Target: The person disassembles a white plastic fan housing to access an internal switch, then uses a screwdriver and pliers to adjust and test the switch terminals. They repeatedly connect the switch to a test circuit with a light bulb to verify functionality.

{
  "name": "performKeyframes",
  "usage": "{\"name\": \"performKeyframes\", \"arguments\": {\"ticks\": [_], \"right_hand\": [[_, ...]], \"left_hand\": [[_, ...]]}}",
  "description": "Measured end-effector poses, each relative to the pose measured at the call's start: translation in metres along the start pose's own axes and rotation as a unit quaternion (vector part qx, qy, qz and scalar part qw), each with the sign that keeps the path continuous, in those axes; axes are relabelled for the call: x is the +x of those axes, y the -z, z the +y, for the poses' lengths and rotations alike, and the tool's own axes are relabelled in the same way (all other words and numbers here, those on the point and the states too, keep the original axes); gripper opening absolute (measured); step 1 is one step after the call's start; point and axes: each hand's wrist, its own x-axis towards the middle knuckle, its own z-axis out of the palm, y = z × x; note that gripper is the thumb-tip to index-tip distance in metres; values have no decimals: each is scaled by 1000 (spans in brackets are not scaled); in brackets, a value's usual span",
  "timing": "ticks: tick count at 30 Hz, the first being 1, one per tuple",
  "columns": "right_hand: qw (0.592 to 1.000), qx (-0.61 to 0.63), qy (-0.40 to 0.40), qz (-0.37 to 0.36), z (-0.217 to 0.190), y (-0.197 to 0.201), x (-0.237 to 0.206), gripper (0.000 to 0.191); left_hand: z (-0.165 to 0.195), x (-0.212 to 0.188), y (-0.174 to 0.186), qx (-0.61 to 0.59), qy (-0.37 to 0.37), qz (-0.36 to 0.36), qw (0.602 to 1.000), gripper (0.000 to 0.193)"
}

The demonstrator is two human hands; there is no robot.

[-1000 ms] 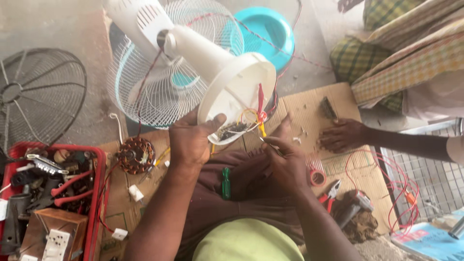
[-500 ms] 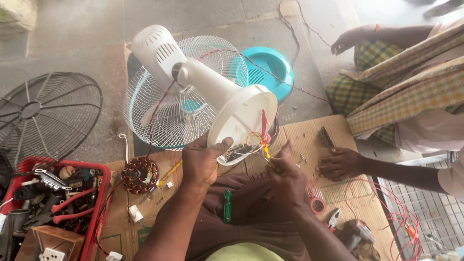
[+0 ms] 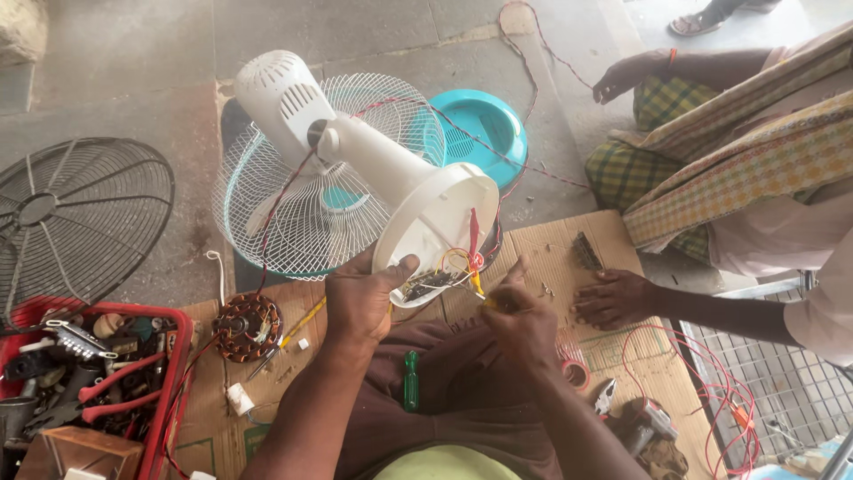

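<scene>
Above the lap of the person, a white fan stand is held tilted, with its round base turned toward the camera. The rim of this base is gripped by the left hand, the thumb lying on the edge. Coloured wires in red and yellow are seen inside the open base. The right hand is closed around a small yellow-tipped object just below these wires; what exactly is pinched cannot be told. A green-handled screwdriver is laid on the lap between the two forearms. Behind the stand, a white wire fan guard and a turquoise plastic part are placed on the floor. To the left, a copper motor winding is seen on the cardboard sheet, near a red crate of tools. A dark fan grille lies further left. Another person's hand is rested flat on the cardboard at the right.
</scene>
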Motion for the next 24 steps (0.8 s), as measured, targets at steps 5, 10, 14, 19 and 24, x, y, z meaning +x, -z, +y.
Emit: {"name": "performKeyframes", "arguments": {"ticks": [5, 10, 14, 19, 24], "right_hand": [[968, 111, -213, -72, -5, 3, 2, 33], [964, -131, -218, -79, -11, 7, 3, 44], [996, 73, -49, -27, -9, 2, 0, 48], [921, 225, -287, -134, -1, 5, -2, 54], [996, -59, -69, 0, -7, 9, -6, 46]], "left_hand": [[-1, 1, -3, -7, -2, -2, 1000, 44], [3, 1, -8, 3, 9, 12, 1000, 45], [6, 0, -10, -16, -3, -2, 1000, 47], [7, -1, -12, -18, 3, 10, 1000, 44], [7, -7, -12, -5, 8, 4, 1000, 42]]}}
